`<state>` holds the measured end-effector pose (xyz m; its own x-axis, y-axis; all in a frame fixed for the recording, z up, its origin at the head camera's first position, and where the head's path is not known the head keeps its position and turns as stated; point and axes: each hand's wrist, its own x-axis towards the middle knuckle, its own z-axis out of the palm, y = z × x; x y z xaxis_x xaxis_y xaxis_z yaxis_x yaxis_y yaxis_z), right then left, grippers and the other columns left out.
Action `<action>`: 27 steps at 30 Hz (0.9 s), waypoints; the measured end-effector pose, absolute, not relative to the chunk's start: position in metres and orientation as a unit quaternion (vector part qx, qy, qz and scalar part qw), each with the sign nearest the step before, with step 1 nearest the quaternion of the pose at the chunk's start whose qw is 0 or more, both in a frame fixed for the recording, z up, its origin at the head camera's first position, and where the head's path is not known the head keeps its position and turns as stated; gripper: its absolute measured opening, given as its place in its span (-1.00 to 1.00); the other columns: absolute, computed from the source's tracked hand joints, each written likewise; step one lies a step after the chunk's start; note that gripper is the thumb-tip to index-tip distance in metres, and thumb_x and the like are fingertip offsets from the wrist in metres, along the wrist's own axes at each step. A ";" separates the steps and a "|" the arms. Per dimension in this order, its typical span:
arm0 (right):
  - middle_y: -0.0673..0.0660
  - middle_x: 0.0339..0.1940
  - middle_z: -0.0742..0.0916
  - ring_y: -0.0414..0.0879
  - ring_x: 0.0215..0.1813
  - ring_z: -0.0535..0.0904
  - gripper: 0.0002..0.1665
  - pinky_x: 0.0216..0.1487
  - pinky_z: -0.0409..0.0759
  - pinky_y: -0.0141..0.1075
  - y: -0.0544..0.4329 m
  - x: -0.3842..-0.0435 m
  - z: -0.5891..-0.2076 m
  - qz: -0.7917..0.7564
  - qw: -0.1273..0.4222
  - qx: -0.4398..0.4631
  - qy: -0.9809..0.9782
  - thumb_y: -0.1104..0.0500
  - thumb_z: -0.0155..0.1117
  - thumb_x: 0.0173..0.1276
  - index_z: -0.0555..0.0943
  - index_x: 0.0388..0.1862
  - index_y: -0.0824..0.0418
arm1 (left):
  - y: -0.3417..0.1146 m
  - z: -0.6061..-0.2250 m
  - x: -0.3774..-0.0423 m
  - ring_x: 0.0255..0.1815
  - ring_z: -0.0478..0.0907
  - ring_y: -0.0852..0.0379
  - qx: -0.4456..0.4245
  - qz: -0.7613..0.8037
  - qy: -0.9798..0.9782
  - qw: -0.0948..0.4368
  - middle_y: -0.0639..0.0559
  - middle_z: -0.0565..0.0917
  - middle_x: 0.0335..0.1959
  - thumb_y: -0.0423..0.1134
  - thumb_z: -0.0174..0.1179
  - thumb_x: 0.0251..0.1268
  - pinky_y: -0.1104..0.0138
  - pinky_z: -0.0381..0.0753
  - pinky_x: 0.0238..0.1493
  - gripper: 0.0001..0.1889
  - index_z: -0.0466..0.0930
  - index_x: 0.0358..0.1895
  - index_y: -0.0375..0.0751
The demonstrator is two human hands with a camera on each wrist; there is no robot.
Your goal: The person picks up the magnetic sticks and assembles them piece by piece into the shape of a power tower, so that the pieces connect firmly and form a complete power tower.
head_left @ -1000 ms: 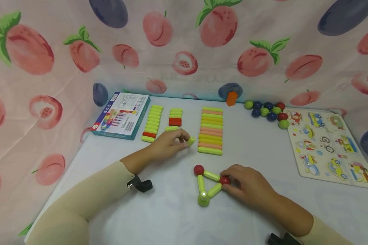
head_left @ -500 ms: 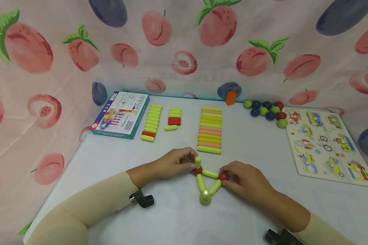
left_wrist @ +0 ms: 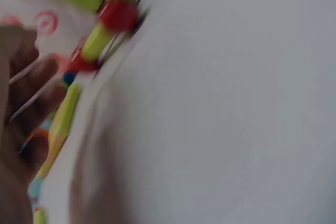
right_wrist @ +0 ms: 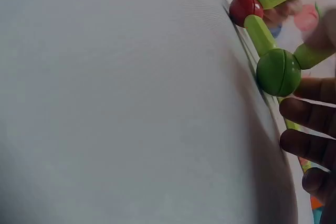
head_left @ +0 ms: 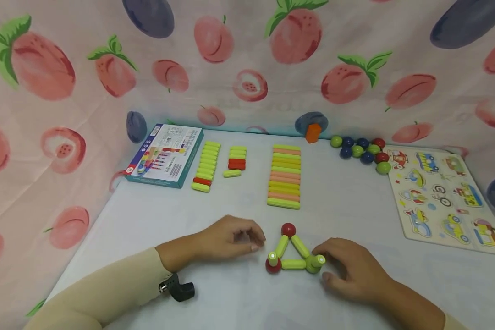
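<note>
A triangle of magnetic rods and balls lies on the white table. At its far corner is a red ball (head_left: 288,229); at the near left, a second red ball (head_left: 273,266); at the near right, a green ball (right_wrist: 279,72). Light green rods (head_left: 294,264) join them. Another green rod (head_left: 272,257) stands on the near left ball, and one more rod (head_left: 320,261) rises from the green ball. My left hand (head_left: 231,238) hovers left of the triangle, fingers loosely bent, holding nothing. My right hand (head_left: 356,275) is beside the green ball, thumb and forefinger spread; contact is unclear.
Behind the triangle lies a column of green, yellow and pink rods (head_left: 284,176). Shorter rods (head_left: 207,160) lie left, near a toy box (head_left: 165,156). Loose balls (head_left: 367,157), an orange block (head_left: 313,133) and a picture puzzle board (head_left: 441,197) are at the back right.
My left hand set a green rod upright on a red ball, then let go and drew back left. The triangle has been turned round, with the green ball now beside my right hand.
</note>
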<state>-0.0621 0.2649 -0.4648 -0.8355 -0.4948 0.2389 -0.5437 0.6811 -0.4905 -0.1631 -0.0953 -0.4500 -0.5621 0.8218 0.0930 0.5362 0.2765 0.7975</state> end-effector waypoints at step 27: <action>-0.36 0.00 0.74 -0.28 0.08 0.67 -0.49 0.10 0.63 -0.08 0.246 -0.077 -0.460 0.261 0.038 0.308 -0.914 -0.02 0.75 0.14 0.76 0.07 -0.21 | -0.069 -0.448 -0.191 0.05 0.62 0.25 0.355 0.461 0.779 0.234 0.28 0.71 -0.02 -0.26 0.28 0.59 0.27 0.65 0.09 -0.77 0.60 0.19 0.03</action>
